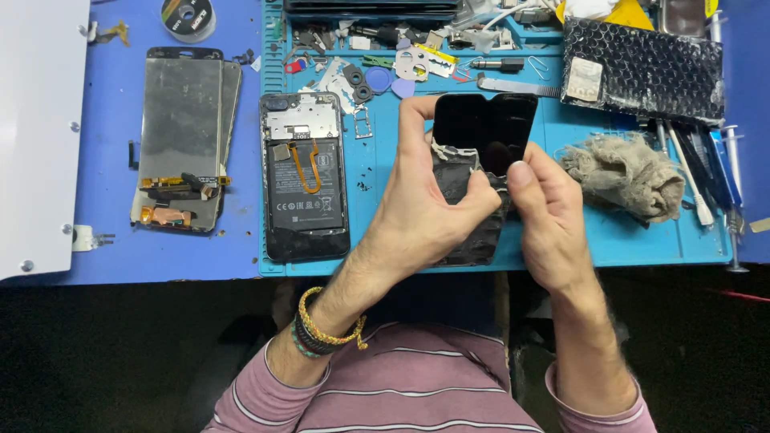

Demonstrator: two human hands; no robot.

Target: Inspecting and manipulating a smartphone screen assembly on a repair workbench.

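1. Where things stand: my left hand (425,216) has its grip closed on a glossy black rectangular phone screen panel (485,128), held up over the teal silicone repair mat (626,236). Fingers curl round the panel's left edge, and the thumb pins a crumpled dark grey rag (469,208) against its lower part.
2. My right hand (549,220) is closed on the same rag and the panel's lower right side, thumb tip pressed on the glass.
3. For a step like this I'd say hold the panel by its edges only, so the left hand's fingers don't smear the glass.
4. Light thumb pressure, I reckon. Thin glass flexes, so I'd back it with the rag rather than push on an unsupported corner.
5. I'd fold to a fresher bit of rag when it looks dirty; this one looks well used.
6. Keeping it low over the mat seems smart in case it slips.
7. Nearby: the opened black phone body with exposed battery and orange flex cable (305,176) lies just left of my hands. A fluffy beige cloth wad (622,172) sits to the right. Two grey detached display panels (183,140) lie further left on the blue worktop (112,240).
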